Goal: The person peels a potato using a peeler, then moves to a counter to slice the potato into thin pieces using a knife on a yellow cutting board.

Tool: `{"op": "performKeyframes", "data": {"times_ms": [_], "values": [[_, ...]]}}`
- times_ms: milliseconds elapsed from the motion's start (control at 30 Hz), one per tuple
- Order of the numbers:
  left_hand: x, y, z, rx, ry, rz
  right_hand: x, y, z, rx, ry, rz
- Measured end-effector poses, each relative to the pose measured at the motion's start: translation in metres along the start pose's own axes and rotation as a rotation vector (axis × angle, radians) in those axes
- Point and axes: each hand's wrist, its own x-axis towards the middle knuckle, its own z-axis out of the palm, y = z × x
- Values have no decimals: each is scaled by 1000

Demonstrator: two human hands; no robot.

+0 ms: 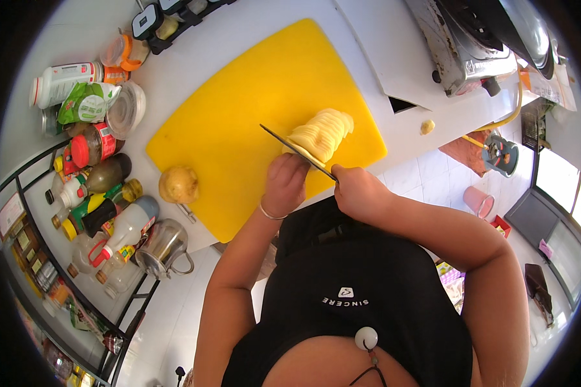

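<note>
A peeled potato [323, 133] lies on the yellow cutting board [252, 101], its right part cut into thin slices that lean together in a row. My right hand [360, 193] grips the handle of a kitchen knife [290, 146]. The blade is seen nearly edge-on, slanting up to the left against the cut end of the potato. Curled fingers of my left hand [286, 181] hold the potato's near left end, close beside the blade; that end is mostly hidden by the hand. A second potato [178, 185], whole and yellowish brown, rests at the board's left edge.
Bottles, jars and a steel pitcher [162, 249] crowd the left side, by a black metal rack [24, 193]. A metal tool [187, 213] lies partly under the board's left edge. At upper right stand a gas stove [479, 67] and a small potato piece [427, 127].
</note>
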Motion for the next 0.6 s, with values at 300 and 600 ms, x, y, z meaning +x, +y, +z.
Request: {"op": "performKeyframes", "data": {"times_ms": [300,600], "values": [[0,2,-1,-13,51,30,35,12,36,-46,150,-13],[-4,2,0,26,33,10,-6,7,2,-47,101,-59]]}}
